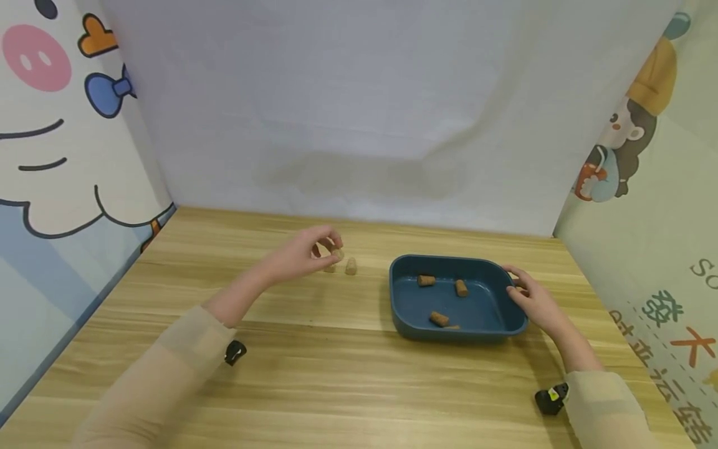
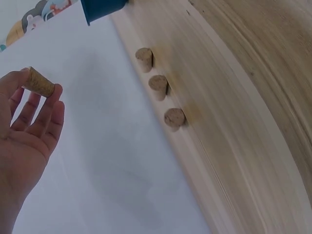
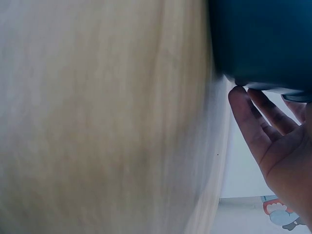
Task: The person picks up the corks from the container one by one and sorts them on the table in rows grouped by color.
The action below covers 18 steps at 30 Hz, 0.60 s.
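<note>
Sleeve (image 1: 148, 380) foremost, left hand (image 1: 303, 252) pinched a cork (image 2: 40, 83); fingertip slip risked dropping it! Right hand (image 1: 534, 304), relaxed, touched the tub (image 1: 449, 335).

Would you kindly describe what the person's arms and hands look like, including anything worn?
The left hand and right hand are bare, without gloves. The left sleeve and right sleeve are long, plain and cream-coloured. Small black devices show near the cuffs; the right device carries a yellow-green patch, the left device a small pale mark.
</note>
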Tool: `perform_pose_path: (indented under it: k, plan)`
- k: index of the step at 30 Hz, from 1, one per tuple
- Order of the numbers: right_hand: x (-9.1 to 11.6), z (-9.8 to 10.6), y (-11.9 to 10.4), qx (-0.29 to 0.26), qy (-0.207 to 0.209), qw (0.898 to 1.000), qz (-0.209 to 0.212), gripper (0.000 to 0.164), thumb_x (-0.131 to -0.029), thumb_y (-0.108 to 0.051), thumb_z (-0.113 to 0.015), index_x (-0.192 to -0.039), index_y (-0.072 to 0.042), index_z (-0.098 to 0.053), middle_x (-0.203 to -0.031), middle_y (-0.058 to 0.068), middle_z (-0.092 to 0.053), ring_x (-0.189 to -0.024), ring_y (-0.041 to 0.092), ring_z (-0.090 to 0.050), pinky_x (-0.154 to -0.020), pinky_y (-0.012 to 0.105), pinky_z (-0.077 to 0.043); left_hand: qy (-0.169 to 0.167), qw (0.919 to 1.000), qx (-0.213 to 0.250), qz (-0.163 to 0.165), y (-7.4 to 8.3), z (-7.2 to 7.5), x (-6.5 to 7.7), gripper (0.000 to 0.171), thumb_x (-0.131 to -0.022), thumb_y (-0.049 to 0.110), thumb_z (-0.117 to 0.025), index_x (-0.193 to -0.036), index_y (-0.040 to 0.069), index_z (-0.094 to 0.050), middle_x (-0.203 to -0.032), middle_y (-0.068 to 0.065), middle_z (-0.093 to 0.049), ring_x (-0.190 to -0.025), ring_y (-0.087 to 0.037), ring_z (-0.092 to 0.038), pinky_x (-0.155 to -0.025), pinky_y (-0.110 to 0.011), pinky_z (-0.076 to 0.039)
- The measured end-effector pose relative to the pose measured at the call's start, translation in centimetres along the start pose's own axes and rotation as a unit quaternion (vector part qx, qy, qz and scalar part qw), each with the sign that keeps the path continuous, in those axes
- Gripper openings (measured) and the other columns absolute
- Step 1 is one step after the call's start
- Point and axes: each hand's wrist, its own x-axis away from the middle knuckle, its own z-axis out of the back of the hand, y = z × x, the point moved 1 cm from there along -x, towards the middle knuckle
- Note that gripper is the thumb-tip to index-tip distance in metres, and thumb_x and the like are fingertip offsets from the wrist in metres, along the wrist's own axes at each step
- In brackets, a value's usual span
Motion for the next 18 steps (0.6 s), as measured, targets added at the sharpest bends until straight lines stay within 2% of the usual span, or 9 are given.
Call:
perform_pose_path:
  k: [8,13,18]
  plan:
    - [-0.1,-0.1,0.1,-0.003,-0.001,1.000,0.002,0.048,-0.101,-0.011,-0.042,-0.145,0.001,-0.029,-0.136,0.036,-0.039,-0.122,0.050,-0.041,-0.096,0.064,-0.037,0.008,0.9992,-0.039,-0.003,-2.7,1.4,1.5,0.014,-0.090,0.014,-0.065,-0.101,0.009,-0.059,-0.101,-0.001,-0.057,-0.100,-0.017,-0.056,-0.077,-0.032,-0.053]
    - [0.0,-0.1,0.1,-0.005,0.000,1.000,0.005,0.048,-0.101,-0.011,-0.042,-0.145,0.001,-0.029,-0.135,0.035,-0.041,-0.121,0.050,-0.042,-0.095,0.064,-0.038,0.011,0.9985,-0.053,-0.002,-4.2,2.0,2.2,0.013,-0.089,0.009,-0.065,-0.099,0.007,-0.058,-0.106,-0.005,-0.056,-0.101,-0.020,-0.054,-0.083,-0.037,-0.053]
    - [-0.1,-0.1,0.2,-0.005,0.002,1.000,0.007,0.047,-0.101,-0.011,-0.042,-0.145,0.001,-0.029,-0.134,0.036,-0.041,-0.121,0.050,-0.042,-0.094,0.064,-0.038,0.021,0.9971,-0.073,-0.006,-5.5,2.4,2.5,0.012,-0.087,0.005,-0.066,-0.097,0.007,-0.059,-0.106,-0.007,-0.057,-0.102,-0.023,-0.055,-0.083,-0.038,-0.054]
